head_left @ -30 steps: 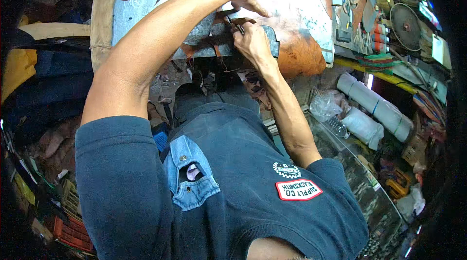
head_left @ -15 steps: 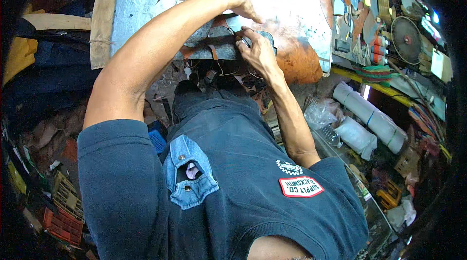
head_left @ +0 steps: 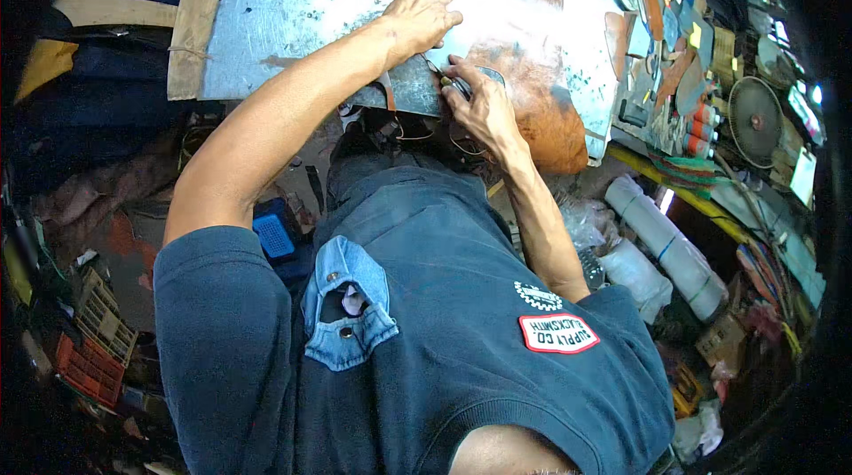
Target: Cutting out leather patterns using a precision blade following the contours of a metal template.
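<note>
A: Holding what in the hands?

B: Gripping a slim dark tool [head_left: 460, 84] in the right hand [head_left: 484, 102]. Spread loosely with the left hand [head_left: 419, 18], palm down; impossible to tell how firmly pressed.

A: And where to find the brown leather [head_left: 550, 124]?

B: Across the counter [head_left: 257, 13], overhanging the near edge at right.

A: Risking what?

B: Possibly slipping toward the left hand, from resting so near the tool. Possibly dragging the leather askew too, from pulling at the unsupported overhang.

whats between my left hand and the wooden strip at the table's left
Just bare, marked blue-grey tabletop between the left hand and wooden strip, in the head view.
</note>
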`<state>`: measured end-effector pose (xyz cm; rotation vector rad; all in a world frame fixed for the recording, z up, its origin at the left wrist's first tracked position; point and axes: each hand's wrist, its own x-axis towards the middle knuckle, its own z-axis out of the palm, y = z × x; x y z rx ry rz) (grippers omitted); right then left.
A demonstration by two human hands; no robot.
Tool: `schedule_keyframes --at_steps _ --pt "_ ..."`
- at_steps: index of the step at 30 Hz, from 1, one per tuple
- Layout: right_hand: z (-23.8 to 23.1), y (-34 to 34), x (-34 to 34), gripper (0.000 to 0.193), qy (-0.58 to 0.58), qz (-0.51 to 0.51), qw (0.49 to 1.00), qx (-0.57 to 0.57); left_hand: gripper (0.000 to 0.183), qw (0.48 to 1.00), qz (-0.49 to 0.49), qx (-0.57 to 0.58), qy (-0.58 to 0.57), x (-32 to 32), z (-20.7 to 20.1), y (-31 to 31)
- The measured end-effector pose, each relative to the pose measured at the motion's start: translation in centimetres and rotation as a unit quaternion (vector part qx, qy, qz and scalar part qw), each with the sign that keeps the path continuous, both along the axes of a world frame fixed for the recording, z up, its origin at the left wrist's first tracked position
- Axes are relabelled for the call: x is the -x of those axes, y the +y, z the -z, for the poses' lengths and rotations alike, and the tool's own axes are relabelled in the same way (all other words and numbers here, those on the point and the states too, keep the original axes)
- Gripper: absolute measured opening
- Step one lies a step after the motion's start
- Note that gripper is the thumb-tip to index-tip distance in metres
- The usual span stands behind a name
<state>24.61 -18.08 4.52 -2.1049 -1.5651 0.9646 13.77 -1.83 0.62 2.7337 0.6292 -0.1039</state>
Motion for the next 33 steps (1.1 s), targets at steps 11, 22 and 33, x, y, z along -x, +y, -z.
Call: schedule_keyframes --at_steps 11,22,33 --pt "0.5 0.7 -3.5 0.038 0.007 -0.112 0.994 -0.013 0.053 0.999 -0.028 0.007 0.033 -0.6 -0.4 -0.3" --pt "-0.2 3.1 -7.0 0.047 0.028 -0.255 0.966 0.029 0.051 0.994 -0.067 0.022 0.083 -1.3 -1.6 -1.2" --pt "-0.1 4.3 -8.9 0.029 -0.01 -0.322 0.947 -0.014 0.043 0.984 -0.106 0.007 0.145 -2.1 -2.8 -2.1"
